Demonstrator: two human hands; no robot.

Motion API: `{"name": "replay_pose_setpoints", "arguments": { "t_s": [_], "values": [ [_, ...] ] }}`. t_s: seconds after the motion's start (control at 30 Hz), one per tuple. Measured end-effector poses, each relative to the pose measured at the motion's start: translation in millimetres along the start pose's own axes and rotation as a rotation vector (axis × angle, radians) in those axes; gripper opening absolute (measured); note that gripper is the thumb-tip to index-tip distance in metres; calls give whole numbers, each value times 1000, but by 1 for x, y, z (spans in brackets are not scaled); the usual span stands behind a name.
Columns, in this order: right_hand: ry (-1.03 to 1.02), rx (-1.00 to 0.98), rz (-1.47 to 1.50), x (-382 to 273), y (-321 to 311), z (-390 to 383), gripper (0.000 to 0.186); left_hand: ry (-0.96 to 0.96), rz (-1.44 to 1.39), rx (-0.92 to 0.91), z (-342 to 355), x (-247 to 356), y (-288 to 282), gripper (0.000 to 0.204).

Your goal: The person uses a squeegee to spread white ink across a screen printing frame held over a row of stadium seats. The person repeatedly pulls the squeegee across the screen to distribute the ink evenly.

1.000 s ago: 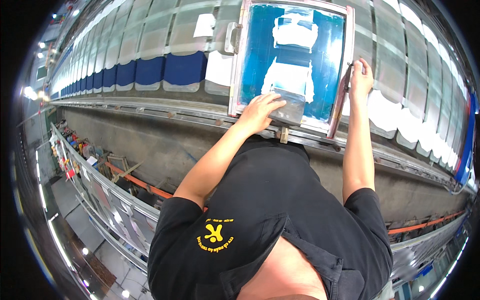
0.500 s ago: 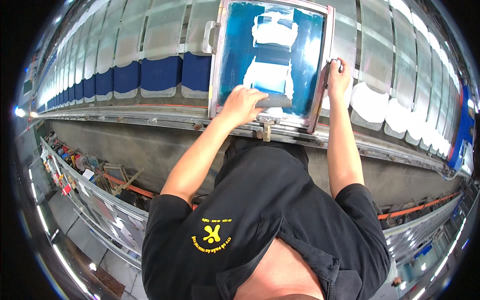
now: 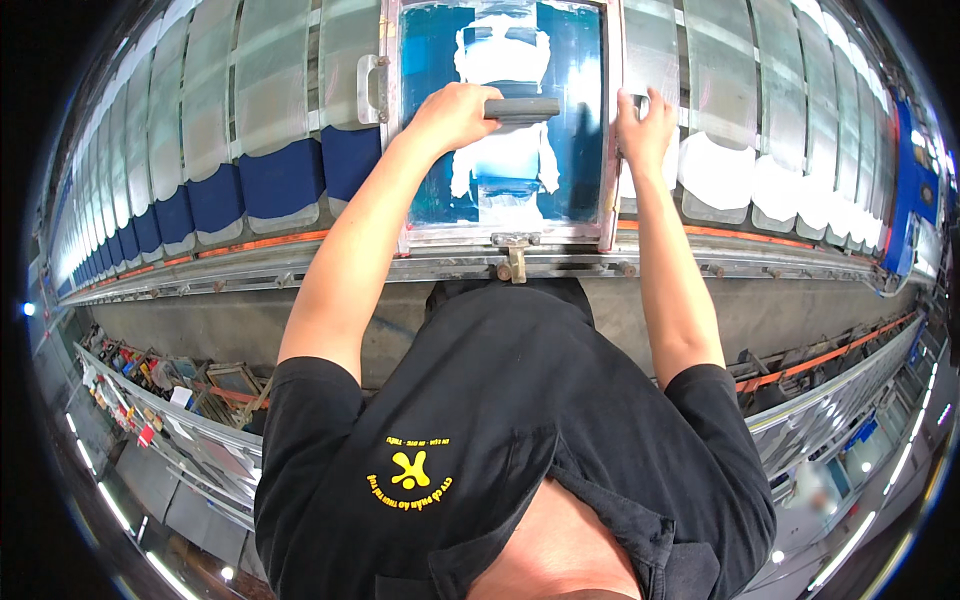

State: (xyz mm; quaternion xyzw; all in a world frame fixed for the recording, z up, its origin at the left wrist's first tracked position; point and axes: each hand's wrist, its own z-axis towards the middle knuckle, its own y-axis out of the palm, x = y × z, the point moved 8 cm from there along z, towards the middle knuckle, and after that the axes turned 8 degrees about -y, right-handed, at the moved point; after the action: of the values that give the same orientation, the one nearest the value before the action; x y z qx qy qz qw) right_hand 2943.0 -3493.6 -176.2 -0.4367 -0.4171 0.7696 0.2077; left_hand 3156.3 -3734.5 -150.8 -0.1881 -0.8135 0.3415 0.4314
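A printing screen (image 3: 428, 190) with blue mesh and a pale frame lies over the long table in front of me. White ink (image 3: 500, 55) is smeared on its mesh in two patches, one far and one near. My left hand (image 3: 455, 115) grips one end of a grey squeegee (image 3: 528, 107), which lies crosswise over the mesh between the two patches. At the frame's right side my right hand (image 3: 645, 128) is closed, its fingers curled around a small dark handle that they mostly hide. A metal handle (image 3: 370, 88) juts from the frame's left side.
Dark blue fabric pieces (image 3: 285, 180) lie on boards to the left, white pieces (image 3: 715, 172) on boards to the right. A metal rail (image 3: 300, 262) runs along the table's near edge, with a clamp (image 3: 516, 258) under the screen. Behind me stands a cluttered shelf (image 3: 230, 385).
My left hand has pushed the squeegee from the screen's near end to its middle. The screen and table sit farther left in view. My right hand stays at the frame's right side.
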Motion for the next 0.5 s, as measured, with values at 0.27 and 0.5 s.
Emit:
{"name": "replay_pose_setpoints", "arguments": {
  "t_s": [0.27, 0.5],
  "values": [
    [-680, -437, 215, -170, 25, -35, 39, -10, 28, 98, -13, 10, -2, 30],
    [-596, -600, 268, -160, -2, -110, 36, -96, -1, -154, -82, 8, 44, 29]
  ]
}}
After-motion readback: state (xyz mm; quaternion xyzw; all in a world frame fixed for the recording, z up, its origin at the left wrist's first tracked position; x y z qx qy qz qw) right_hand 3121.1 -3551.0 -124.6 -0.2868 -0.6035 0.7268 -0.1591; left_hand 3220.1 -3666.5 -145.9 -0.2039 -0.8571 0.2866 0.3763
